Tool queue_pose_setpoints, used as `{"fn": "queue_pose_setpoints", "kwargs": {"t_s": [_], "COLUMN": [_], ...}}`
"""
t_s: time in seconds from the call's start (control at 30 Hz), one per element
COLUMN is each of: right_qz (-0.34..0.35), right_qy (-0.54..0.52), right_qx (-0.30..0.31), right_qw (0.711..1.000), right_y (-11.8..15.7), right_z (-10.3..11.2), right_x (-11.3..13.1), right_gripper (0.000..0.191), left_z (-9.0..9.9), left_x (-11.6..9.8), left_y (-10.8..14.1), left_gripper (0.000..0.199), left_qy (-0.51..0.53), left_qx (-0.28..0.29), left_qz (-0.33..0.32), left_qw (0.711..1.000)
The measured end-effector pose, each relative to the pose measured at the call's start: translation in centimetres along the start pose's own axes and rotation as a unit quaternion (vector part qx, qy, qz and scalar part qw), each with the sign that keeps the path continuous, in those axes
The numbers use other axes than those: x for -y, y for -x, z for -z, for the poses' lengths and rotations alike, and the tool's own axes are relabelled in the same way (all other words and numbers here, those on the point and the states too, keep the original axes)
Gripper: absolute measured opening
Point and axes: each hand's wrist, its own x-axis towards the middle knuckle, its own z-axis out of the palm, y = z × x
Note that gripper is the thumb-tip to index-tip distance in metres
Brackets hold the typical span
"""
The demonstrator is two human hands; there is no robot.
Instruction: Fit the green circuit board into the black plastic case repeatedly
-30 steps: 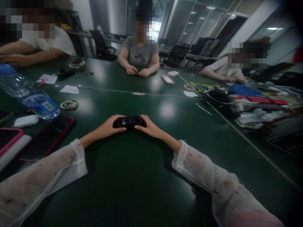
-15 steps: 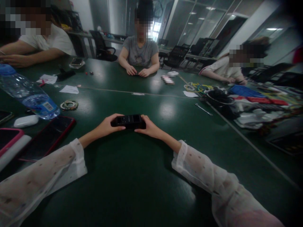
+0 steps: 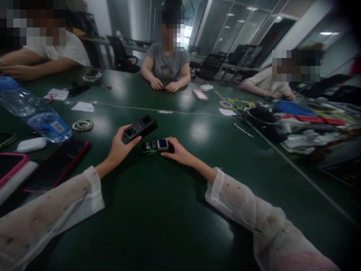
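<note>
My left hand [image 3: 120,145] grips a black plastic cover [image 3: 141,127] with rectangular cutouts, held tilted above the table. Close by on its right, a green circuit board [image 3: 153,145] with a small screen [image 3: 163,143] sits in a black base. My right hand [image 3: 176,151] pinches that base at its right end, between thumb and fingers. Cover and board are apart, the cover farther up and to the left. Both are over the dark green table [image 3: 158,210].
Left side: a water bottle [image 3: 49,120], a red-edged phone [image 3: 58,163], a white earbud case [image 3: 32,144] and a bracelet [image 3: 82,125]. Right side: a wrench [image 3: 243,130] and a heap of cables [image 3: 262,114]. Three people sit around the table's far side.
The black cover has come off the device and moved up and left, tilted, in my left hand. The circuit board and screen are now exposed. My right hand has hardly moved.
</note>
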Motion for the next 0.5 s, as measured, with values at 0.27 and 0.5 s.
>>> {"fn": "queue_pose_setpoints", "kwargs": {"t_s": [0.27,0.5], "right_qz": [-0.003,-0.006], "right_qy": [-0.017,-0.016], "right_qx": [0.009,0.010], "right_qw": [1.000,1.000], "right_y": [0.1,0.2], "right_z": [0.1,0.0], "right_x": [0.1,0.2], "right_gripper": [0.048,0.048], "left_z": [0.1,0.1], "left_x": [2.4,4.4], "left_y": [-0.7,-0.6], "left_gripper": [0.054,0.064], "left_qy": [-0.045,-0.079], "left_qx": [-0.009,0.089], "left_qz": [0.064,0.053], "left_qw": [0.997,0.992]}}
